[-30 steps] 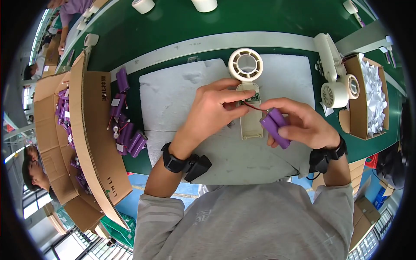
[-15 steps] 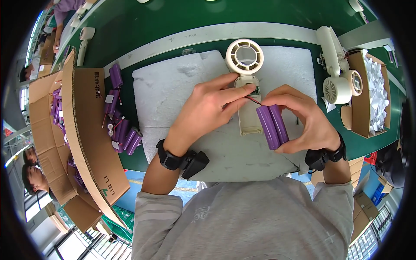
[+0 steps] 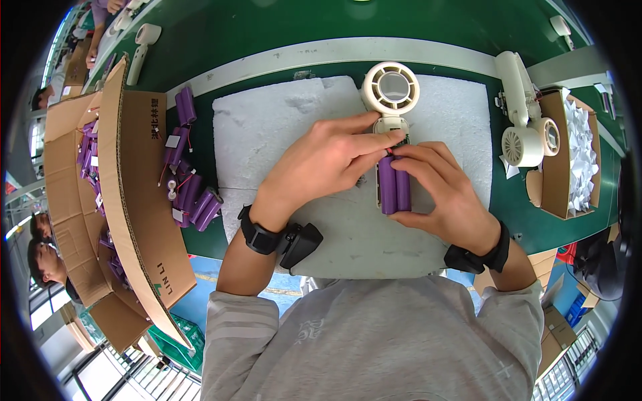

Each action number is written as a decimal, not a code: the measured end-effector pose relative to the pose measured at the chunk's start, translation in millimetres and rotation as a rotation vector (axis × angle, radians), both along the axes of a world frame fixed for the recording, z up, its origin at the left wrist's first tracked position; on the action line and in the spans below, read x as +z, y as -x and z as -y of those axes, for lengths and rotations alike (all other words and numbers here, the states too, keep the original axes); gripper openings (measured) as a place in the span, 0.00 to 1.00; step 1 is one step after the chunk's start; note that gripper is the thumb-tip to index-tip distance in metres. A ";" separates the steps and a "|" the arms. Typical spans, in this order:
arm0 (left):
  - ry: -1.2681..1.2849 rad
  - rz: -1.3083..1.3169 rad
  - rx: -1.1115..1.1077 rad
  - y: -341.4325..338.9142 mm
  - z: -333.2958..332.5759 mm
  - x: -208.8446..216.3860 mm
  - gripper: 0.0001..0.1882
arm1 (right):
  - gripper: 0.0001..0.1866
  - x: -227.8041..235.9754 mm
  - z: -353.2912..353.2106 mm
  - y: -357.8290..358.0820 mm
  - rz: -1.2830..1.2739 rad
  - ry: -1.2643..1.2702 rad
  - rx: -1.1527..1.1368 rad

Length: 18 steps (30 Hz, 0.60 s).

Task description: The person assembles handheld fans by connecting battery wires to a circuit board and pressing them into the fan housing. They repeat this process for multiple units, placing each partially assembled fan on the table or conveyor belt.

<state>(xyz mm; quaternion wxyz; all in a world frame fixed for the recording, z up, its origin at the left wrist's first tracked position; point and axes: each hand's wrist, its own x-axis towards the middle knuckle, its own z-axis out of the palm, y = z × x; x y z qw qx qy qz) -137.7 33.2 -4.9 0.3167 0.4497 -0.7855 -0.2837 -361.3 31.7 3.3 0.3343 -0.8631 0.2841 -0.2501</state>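
A cream handheld fan (image 3: pixel 390 88) lies on the work pad with its round head away from me and its handle casing exposed. Over the casing sits a purple two-cell battery pack (image 3: pixel 394 186), roughly lined up with the handle. My right hand (image 3: pixel 447 200) grips the pack between the thumb at its near end and fingers at its far end. My left hand (image 3: pixel 319 155) is closed at the fan's neck, fingertips pressed by the circuit board and wires. Those fingers hide most of the wiring, and I cannot tell whether the pack is fully seated.
White foam sheet (image 3: pixel 257 123) lies under the work. Several loose purple battery packs (image 3: pixel 187 194) lie left, beside a large cardboard box (image 3: pixel 137 174) of more packs. At right are other cream fans (image 3: pixel 521 144) and a small carton (image 3: pixel 554 170) of white folded pieces. Other people are at far left.
My right hand has moved left with the battery pack, bringing it from beside the handle to over the casing and turning it straighter. The left hand stays at the fan's neck.
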 end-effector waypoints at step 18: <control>-0.114 -0.120 0.039 6.2 -0.9 3.1 0.20 | 0.27 0.3 -19.0 -3.4 -0.041 0.178 -0.080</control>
